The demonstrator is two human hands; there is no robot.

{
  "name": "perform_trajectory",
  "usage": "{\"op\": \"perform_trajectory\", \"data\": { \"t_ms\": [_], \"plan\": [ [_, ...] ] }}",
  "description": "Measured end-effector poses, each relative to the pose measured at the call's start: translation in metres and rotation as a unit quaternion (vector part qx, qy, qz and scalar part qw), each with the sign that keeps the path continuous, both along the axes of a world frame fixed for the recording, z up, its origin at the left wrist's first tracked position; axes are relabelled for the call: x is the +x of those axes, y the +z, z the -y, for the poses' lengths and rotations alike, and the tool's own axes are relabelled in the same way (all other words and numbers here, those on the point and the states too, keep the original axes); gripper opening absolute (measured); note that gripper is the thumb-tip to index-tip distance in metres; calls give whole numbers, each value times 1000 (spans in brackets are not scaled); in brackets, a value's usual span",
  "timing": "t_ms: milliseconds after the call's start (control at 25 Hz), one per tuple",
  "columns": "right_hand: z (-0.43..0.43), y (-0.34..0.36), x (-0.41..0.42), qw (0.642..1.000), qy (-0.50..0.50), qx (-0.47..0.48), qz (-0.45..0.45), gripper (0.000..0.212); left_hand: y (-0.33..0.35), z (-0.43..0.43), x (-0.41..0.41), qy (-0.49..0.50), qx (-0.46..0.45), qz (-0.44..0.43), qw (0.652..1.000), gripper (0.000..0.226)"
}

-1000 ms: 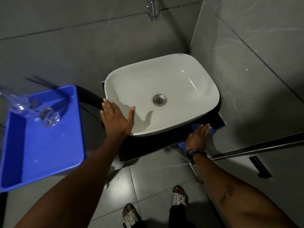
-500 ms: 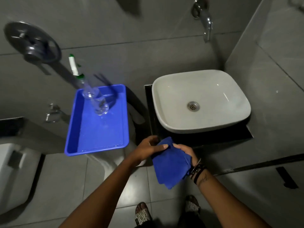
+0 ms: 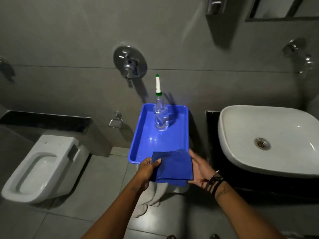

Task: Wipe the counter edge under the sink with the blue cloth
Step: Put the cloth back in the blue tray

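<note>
The folded blue cloth (image 3: 172, 167) is held flat between both hands over the near edge of a blue tray (image 3: 143, 135). My left hand (image 3: 147, 168) grips its left side with the thumb on top. My right hand (image 3: 200, 168) supports its right side from beneath. The white sink (image 3: 276, 128) sits at the right on a black counter (image 3: 214, 152), whose dark front edge (image 3: 259, 183) runs below the basin. Both hands are left of the sink, away from the counter edge.
A clear spray bottle (image 3: 160, 116) with a green-and-white nozzle stands at the tray's far end. A white toilet (image 3: 39, 168) is at the left. A wall mixer (image 3: 129, 62) and a tap (image 3: 303, 61) are on the grey wall. Grey floor tiles lie below.
My right hand lifted the cloth off the counter edge, my left hand left the sink rim and took hold too. Both hands carried the cloth left to the tray as the view swung left.
</note>
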State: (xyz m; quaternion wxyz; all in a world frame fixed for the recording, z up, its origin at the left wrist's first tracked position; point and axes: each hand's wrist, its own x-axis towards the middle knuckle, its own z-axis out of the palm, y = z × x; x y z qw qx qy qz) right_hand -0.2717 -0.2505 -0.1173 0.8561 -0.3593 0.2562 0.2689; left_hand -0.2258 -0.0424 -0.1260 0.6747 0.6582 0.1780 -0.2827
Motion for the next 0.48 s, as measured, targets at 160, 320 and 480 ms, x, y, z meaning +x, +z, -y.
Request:
{"op": "perform_trajectory", "data": {
  "t_ms": [160, 320, 480],
  "plan": [
    [-26, -22, 52, 949, -31, -314, -23, 34, -12, -5, 42, 54, 39, -2, 998, 6],
    [-39, -49, 119, 915, 6, -403, 4, 32, -34, -3, 99, 60, 143, 19, 988, 14],
    [-43, -81, 160, 888, 67, -456, -15, 47, -69, 8, 133, 14, 223, -1, 975, 20]
  ]
}}
